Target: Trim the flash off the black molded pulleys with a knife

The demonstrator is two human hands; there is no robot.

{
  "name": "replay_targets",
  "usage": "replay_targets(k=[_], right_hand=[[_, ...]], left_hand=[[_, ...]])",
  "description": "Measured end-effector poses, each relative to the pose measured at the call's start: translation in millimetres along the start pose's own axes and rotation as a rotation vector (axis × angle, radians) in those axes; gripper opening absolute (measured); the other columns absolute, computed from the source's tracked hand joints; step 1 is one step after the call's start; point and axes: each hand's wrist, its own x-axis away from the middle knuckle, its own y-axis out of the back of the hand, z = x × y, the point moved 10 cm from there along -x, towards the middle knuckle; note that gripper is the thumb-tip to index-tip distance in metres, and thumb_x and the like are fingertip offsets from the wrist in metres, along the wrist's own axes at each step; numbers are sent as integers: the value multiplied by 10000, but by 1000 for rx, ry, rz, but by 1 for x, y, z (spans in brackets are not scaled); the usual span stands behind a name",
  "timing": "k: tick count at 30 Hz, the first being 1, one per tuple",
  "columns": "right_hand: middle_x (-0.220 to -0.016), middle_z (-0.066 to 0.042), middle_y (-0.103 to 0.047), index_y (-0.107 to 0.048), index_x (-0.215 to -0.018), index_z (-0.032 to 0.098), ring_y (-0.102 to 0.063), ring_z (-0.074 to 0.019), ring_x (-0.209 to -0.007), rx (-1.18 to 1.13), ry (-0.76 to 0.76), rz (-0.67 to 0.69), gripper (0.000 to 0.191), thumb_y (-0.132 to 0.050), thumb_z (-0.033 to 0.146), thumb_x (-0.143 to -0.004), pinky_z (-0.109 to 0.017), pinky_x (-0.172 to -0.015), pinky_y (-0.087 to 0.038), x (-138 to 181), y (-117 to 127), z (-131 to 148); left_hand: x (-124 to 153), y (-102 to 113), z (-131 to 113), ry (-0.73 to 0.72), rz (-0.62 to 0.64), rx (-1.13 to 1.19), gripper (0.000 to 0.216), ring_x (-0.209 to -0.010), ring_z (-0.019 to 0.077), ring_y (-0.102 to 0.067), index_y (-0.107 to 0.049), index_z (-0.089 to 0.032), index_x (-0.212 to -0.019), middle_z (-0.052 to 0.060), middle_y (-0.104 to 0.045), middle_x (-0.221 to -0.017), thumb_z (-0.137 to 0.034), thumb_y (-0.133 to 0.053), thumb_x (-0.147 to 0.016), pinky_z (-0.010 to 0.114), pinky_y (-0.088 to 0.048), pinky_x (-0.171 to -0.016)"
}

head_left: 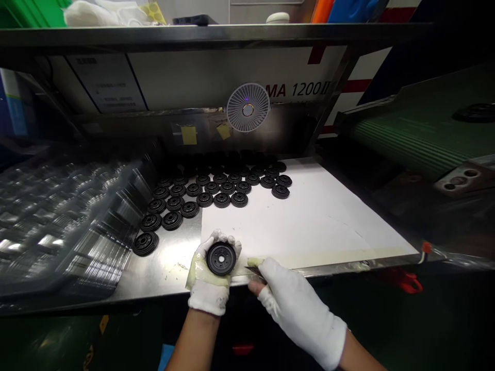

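My left hand [208, 294], in a white glove with a yellowish coated palm, is closed around a black round wheel-like plastic part [221, 258]. The part's face, with a centre hole and smaller holes around it, is turned up toward me. Just to the right, my right hand [297, 304] in a white glove pinches a thin dark blade [255, 270] between thumb and forefinger. Its tip points at the part but stays a little apart from it. The blade's handle is hidden in the fist. Several more such black parts [221, 200] lie in rows on the bench beyond my hands.
White paper [309, 216] covers much of the metal bench [170, 268]. Stacked clear plastic trays [77, 216] stand at the left. A small fan [248, 108] sits at the back under a metal shelf [154, 37]. A green conveyor belt [417, 129] runs at the right.
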Motion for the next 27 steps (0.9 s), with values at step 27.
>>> replay_targets(k=[27], right_hand=[[-1008, -41, -597, -332, -1329, 265, -567, -175, -872, -210, -117, 37, 633, -381, 96, -721, -330, -773, -456, 28, -8, -58]], left_hand=[[19, -10, 0, -22, 5, 47, 127, -930, 250, -599, -631, -139, -803, 77, -665, -844, -181, -520, -753, 498, -420, -888]])
